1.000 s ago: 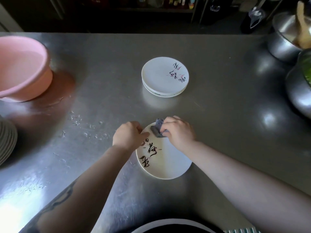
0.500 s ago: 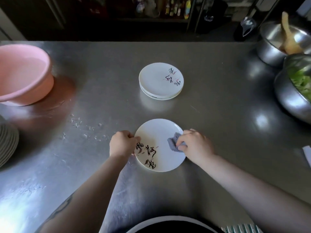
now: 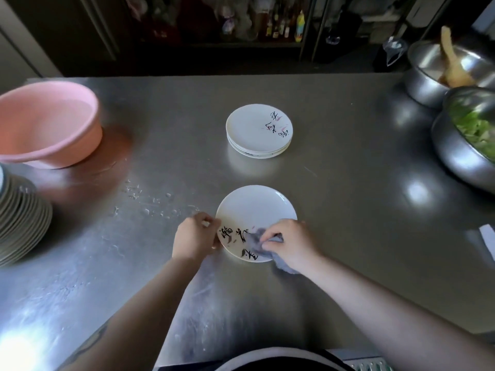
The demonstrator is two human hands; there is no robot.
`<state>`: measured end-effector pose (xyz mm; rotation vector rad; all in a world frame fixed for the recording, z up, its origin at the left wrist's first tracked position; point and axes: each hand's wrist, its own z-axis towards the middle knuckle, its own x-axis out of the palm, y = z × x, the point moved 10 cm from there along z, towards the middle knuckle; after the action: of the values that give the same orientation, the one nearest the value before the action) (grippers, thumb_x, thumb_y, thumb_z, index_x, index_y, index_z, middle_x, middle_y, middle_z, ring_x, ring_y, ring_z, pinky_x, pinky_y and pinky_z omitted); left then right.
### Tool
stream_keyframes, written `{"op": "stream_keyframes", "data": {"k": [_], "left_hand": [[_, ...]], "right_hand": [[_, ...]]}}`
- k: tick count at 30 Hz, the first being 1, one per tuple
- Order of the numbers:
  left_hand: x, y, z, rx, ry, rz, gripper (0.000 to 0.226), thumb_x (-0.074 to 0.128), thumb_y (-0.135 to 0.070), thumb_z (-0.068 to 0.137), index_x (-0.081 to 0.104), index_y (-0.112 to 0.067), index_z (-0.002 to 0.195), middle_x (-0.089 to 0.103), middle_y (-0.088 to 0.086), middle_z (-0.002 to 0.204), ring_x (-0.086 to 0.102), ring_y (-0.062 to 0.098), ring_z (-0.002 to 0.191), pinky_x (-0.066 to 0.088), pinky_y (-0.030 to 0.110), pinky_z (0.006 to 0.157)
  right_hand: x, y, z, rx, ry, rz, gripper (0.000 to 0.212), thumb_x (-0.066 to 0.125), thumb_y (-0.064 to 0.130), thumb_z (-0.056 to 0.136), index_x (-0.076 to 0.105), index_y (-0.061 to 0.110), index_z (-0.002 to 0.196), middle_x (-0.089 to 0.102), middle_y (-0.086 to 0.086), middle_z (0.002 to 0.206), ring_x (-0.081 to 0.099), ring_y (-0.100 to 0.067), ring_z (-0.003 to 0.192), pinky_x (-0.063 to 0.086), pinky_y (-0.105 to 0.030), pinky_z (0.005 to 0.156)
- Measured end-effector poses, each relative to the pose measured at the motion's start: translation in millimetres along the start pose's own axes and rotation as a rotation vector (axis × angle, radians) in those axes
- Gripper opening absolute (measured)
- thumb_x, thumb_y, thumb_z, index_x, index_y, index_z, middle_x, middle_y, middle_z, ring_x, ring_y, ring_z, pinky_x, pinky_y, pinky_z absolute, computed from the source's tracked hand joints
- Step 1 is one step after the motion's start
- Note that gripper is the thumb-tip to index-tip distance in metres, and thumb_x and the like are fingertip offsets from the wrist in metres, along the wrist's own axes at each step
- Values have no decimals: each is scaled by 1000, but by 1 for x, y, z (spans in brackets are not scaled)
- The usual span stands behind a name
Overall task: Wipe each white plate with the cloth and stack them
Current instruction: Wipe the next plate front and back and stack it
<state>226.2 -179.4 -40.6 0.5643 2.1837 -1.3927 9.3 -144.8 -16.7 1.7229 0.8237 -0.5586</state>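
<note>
Mid-worktop near the front edge, the left hand pinches the plate's left rim; the right hand grips the cloth on it. Stack lies behind; pink basin far-left, steel bowls right edge.

Dim overall, with a dark, murky background at 12 o'clock, shelves there soft and underexposed. Strong blown-out glare on the steel table at 7 o'clock; smaller bright spots at 3 o'clock, beside the bowls. Soft pink reflection cast on the metal beside the basin at 10 o'clock. Faint shadows under the arms. Wide-angle bending at the edges, table rim curved. Slight softness throughout, motion blur on the cloth.
</note>
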Motion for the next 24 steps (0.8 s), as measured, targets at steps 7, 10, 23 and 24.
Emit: {"op": "stream_keyframes", "data": {"k": [7, 10, 23, 24], "left_hand": [[23, -52, -80, 768, 8, 208, 21, 85, -6, 69, 77, -15, 86, 74, -3, 101, 68, 19, 93, 50, 28, 85], [44, -52, -77, 773, 96, 240, 24, 88, -8, 63, 79, -13, 85, 73, 1, 109, 67, 24, 104, 51, 36, 93], [48, -58, -82, 1084, 1, 359, 19, 70, -31, 83, 80, -14, 88, 76, -2, 100, 73, 19, 93, 58, 33, 79], [43, -61, -85, 1126, -46, 356, 25, 63, -33, 88, 79, -15, 89, 76, -3, 100, 73, 19, 92, 56, 31, 79]], "right_hand": [[-63, -33, -31, 69, -348, 256, 20, 77, 7, 73, 74, 28, 72, 65, 10, 77, 62, -11, 75, 43, -22, 66], [-56, -34, -39, 64, -349, 320, 22, 77, 5, 74, 73, 27, 74, 66, 8, 80, 63, -9, 77, 42, -15, 66], [-78, -36, -50, 40, -470, 282, 22, 79, 9, 73, 74, 30, 76, 65, 13, 78, 61, 1, 73, 40, -9, 63], [-81, -35, -51, 37, -478, 280, 22, 78, 9, 73, 74, 30, 76, 65, 13, 77, 61, 0, 73, 39, -9, 62]]}}
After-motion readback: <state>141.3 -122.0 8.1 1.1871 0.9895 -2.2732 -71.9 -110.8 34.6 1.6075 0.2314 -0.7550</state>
